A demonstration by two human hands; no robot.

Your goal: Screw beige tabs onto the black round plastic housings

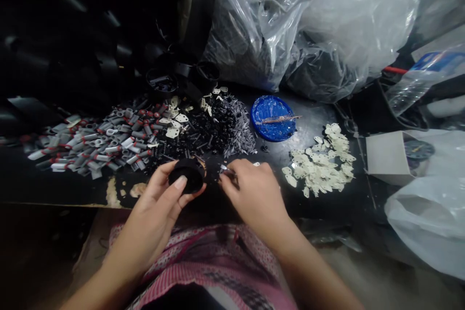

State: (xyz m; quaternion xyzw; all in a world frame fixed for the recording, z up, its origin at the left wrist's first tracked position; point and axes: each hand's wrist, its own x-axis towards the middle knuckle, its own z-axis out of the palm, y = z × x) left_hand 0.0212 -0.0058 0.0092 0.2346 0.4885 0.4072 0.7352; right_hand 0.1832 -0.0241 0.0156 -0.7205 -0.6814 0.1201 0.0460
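Observation:
A round black plastic cup-like part [189, 174] is gripped by my left hand [160, 203], thumb pressed inside its rim. Just to the right, my right hand [254, 193] is closed with fingertips pinched around a small shiny piece [225, 169], too small to name. Beyond the hands lie a heap of small black parts and springs [203, 131] and a pile of thin grey pins [239, 128]. Grey tubes with red bands [112, 140] spread to the left. Cream flat plates [323, 164] lie to the right of my right hand.
A blue lid [274, 118] holds clear grease and a thin stick. Clear plastic bags [269, 24] stand at the back. On the right are a white box [387, 157], a plastic bottle [417, 82] and another bag [432, 203]. The table's front edge [72, 205] runs near my body.

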